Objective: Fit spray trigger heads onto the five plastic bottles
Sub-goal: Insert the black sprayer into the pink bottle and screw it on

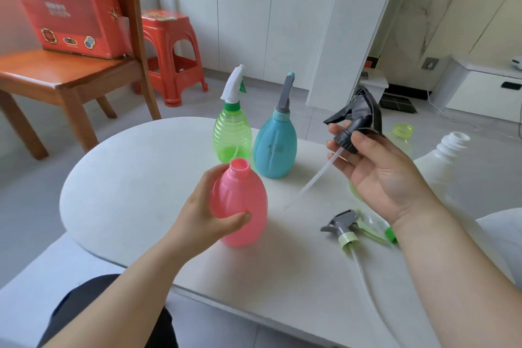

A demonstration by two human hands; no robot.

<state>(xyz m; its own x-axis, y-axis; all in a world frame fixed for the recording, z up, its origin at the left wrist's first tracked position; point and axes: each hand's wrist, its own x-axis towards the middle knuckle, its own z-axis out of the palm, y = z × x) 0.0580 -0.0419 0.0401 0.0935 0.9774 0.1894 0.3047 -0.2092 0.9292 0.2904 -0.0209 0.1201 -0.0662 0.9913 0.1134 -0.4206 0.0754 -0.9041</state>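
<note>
Here, left to right, on the white table (118,178):

Left hand (209,223): wrapped around the lower body of the pink bottle (240,203), thumb across its front. The bottle is tilted a little, mouth (239,167) open and uncapped, facing up and slightly right.

Green bottle (232,133): upright behind the pink one, white trigger head (234,85) already on.

Blue bottle (275,147): upright, just beside the green one, grey head (286,93) already on.

Dip tube (313,178): clear, long axis running from the black head down and left; its free end hangs to the right of the pink mouth and lower than it, apart from it.

Black head (358,118): pinched at its collar between the fingers of the right hand (381,175), palm up, nozzle pointing left.

Grey-green head (346,230): lying loose on the table near the right wrist, own tube trailing toward the near edge.

Yellow-green bottle (402,131): uncapped, largely hidden behind the right hand.

White bottle (449,155): uncapped, far right.

Judgement: two of five fitted; pink is in hand. The move turns on the tube tip: it must rise and travel left to reach the mouth, so the right hand carries and the left steadies or tilts the neck to meet it.
</note>
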